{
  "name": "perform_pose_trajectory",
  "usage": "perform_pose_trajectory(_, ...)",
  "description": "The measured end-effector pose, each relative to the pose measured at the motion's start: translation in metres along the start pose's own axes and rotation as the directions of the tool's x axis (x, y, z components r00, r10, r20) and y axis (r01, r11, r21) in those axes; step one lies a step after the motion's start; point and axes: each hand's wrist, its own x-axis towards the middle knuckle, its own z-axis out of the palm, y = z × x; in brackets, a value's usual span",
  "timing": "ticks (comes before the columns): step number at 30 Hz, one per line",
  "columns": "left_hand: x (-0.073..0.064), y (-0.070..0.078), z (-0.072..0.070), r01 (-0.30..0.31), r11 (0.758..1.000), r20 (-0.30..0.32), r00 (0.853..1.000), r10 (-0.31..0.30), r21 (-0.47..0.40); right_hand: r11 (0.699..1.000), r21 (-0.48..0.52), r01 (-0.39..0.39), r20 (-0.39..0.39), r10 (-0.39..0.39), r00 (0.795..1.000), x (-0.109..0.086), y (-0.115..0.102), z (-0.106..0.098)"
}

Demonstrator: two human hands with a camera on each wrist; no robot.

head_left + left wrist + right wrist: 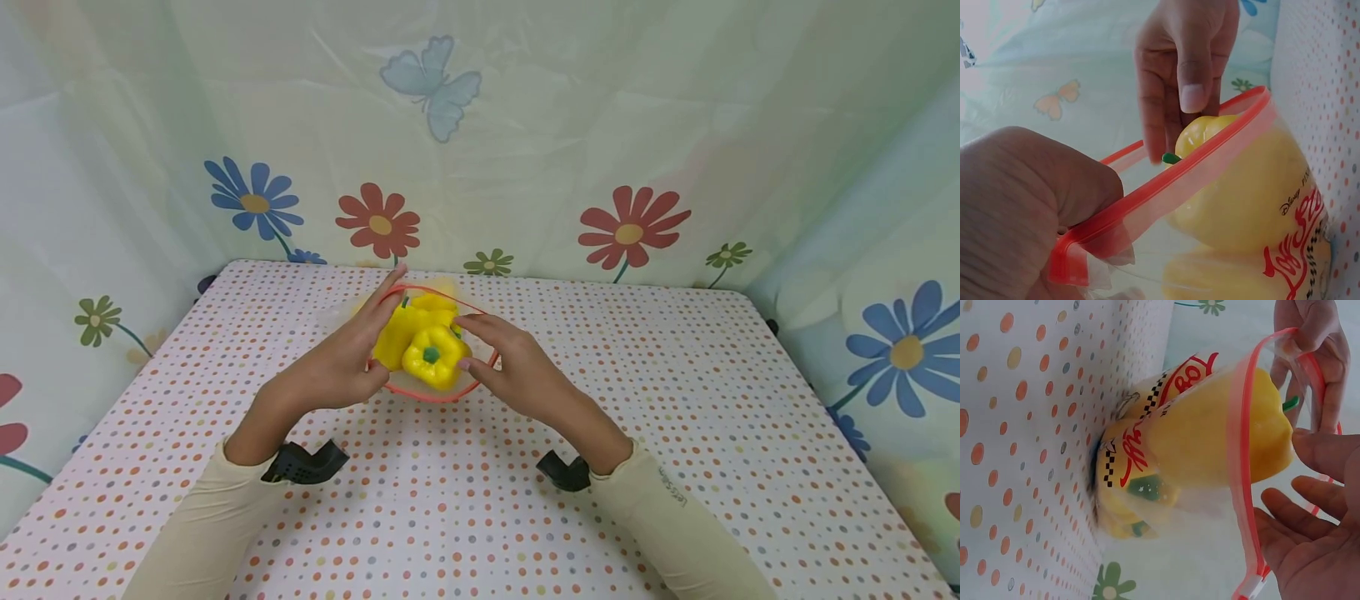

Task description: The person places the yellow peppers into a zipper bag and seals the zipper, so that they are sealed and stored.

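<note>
A clear plastic zip bag with a red rim [438, 400] stands with its mouth spread wide. Several yellow bell peppers are inside; the topmost yellow bell pepper [431, 367], with a green stem, sits at the mouth. My left hand [337, 367] grips the bag's rim on the left side, thumb and fingers pinching the red edge in the left wrist view. On the right, my right hand [525, 367] is at the opposite side of the mouth, fingers loosely spread. Its thumb tip is right at the top pepper in the right wrist view. Red lettering and a checkered print mark the bag [1147, 437].
The bag rests on a table covered with a dotted cloth [420, 517]. Behind and beside the table hang curtains [525, 167] printed with flowers and a butterfly. Black straps [307, 463] sit at both wrists, over beige sleeves.
</note>
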Motion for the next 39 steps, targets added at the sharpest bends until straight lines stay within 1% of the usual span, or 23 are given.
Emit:
perform_pose_trajectory(3,0.000,-0.001,-0.001,0.001,1.000,-0.004,1.000,-0.001,-0.001,0.997,0.046,0.061,-0.056,-0.059,0.997,-0.002,0.004,-0.003)
perform_pose_trajectory(5,-0.001,-0.002,-0.001,0.002,1.000,-0.010,1.000,-0.002,0.004,0.992,0.086,0.091,-0.092,-0.083,0.992,-0.004,0.009,-0.005)
perform_pose_trajectory(8,-0.001,-0.002,-0.001,0.006,1.000,-0.014,1.000,-0.005,0.016,0.976,0.166,0.139,-0.153,-0.113,0.982,-0.008,0.016,-0.007)
perform_pose_trajectory(10,-0.001,-0.003,-0.001,0.005,1.000,-0.015,1.000,-0.005,0.021,0.958,0.218,0.188,-0.205,-0.144,0.968,-0.010,0.022,-0.009)
perform_pose_trajectory(12,-0.001,-0.002,-0.001,0.005,1.000,-0.015,1.000,-0.005,0.022,0.941,0.237,0.242,-0.263,-0.178,0.948,-0.013,0.026,-0.010)
perform_pose_trajectory(14,-0.001,-0.003,-0.001,0.006,1.000,-0.015,1.000,-0.005,0.022,0.938,0.210,0.276,-0.310,-0.203,0.929,-0.014,0.030,-0.011)
perform_pose_trajectory(15,-0.001,-0.003,-0.001,0.006,1.000,-0.015,1.000,-0.006,0.022,0.943,0.187,0.275,-0.324,-0.206,0.923,-0.015,0.032,-0.012)
perform_pose_trajectory(16,-0.001,-0.003,-0.001,0.006,1.000,-0.014,1.000,-0.006,0.021,0.951,0.162,0.263,-0.330,-0.199,0.923,-0.015,0.033,-0.012)
perform_pose_trajectory(17,-0.001,-0.003,-0.001,0.006,1.000,-0.014,1.000,-0.006,0.021,0.961,0.141,0.240,-0.326,-0.184,0.927,-0.016,0.035,-0.012)
perform_pose_trajectory(19,-0.001,-0.003,-0.001,0.005,1.000,-0.013,1.000,-0.005,0.018,0.975,0.130,0.183,-0.297,-0.137,0.945,-0.017,0.038,-0.011)
perform_pose_trajectory(22,-0.001,-0.004,0.000,0.005,1.000,-0.011,1.000,-0.005,0.012,0.983,0.159,0.095,-0.230,-0.057,0.972,-0.018,0.043,-0.008)
perform_pose_trajectory(25,-0.001,-0.004,0.000,0.009,1.000,-0.008,1.000,-0.009,0.002,0.982,0.181,0.058,-0.188,-0.023,0.982,-0.018,0.048,-0.007)
perform_pose_trajectory(28,-0.001,-0.004,0.000,0.014,1.000,-0.005,1.000,-0.014,-0.006,0.985,0.162,0.064,-0.176,-0.035,0.984,-0.018,0.053,-0.008)
perform_pose_trajectory(33,-0.001,-0.005,0.000,0.015,1.000,-0.005,1.000,-0.015,-0.008,0.990,0.093,0.104,-0.200,-0.084,0.976,-0.017,0.057,-0.007)
perform_pose_trajectory(39,-0.002,-0.005,0.000,0.026,1.000,-0.014,1.000,-0.026,-0.018,0.993,0.067,0.100,-0.221,-0.082,0.972,-0.016,0.056,-0.006)
